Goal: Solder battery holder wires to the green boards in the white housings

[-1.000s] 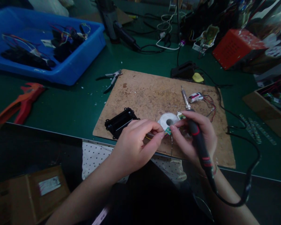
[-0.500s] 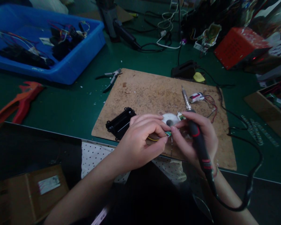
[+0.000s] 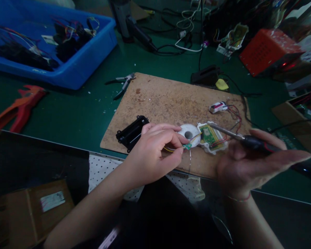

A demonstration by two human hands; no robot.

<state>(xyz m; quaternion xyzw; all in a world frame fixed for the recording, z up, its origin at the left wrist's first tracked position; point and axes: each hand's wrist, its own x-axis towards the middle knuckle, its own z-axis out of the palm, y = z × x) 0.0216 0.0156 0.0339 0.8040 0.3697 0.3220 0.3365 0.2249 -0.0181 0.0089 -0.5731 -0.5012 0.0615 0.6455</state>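
My left hand point(image 3: 160, 148) pinches a small green circuit board point(image 3: 187, 146) with yellow and dark wires on it. Just behind the little board lies a white solder spool point(image 3: 182, 131), and a thin strand of solder point(image 3: 190, 160) comes down from it. My right hand point(image 3: 246, 166) is turned palm up, some fingers stretched, and holds a soldering iron point(image 3: 259, 142) across it. The iron's tip points left, over a white-cased circuit board point(image 3: 209, 136) with red wires. A black plastic housing point(image 3: 132, 133) sits beside my left hand, partly covered by it.
Everything lies around a brown work board point(image 3: 168, 97) on the green table. A blue bin point(image 3: 80, 67) with wired parts, pliers point(image 3: 124, 84) and a red-orange tool point(image 3: 26, 107) are left. A wired battery point(image 3: 218, 107), iron stand point(image 3: 206, 76) and red box point(image 3: 271, 52) are right.
My right hand has moved right, away from the small board, and rolled palm up. The iron has swung from upright to nearly level, uncovering the white-cased board. My left hand has hardly moved.
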